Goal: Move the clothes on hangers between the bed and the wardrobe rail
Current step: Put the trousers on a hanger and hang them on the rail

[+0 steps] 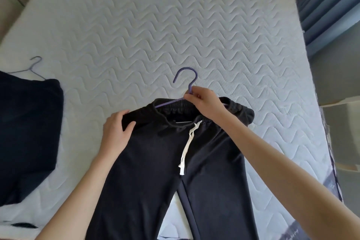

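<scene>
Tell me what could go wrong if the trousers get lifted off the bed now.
The black trousers seem only partly seated on the purple hanger; the waistband is bunched at one end and could slip off. The right hand pinches only the hook's neck, so it may tilt. The white drawstring dangles and could snag.

Left hand (116, 128), right hand (204, 101) gripping

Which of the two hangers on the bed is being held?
The purple hanger in the black trousers at centre: the right hand pinches its neck. The grey hanger at left lies untouched.
</scene>
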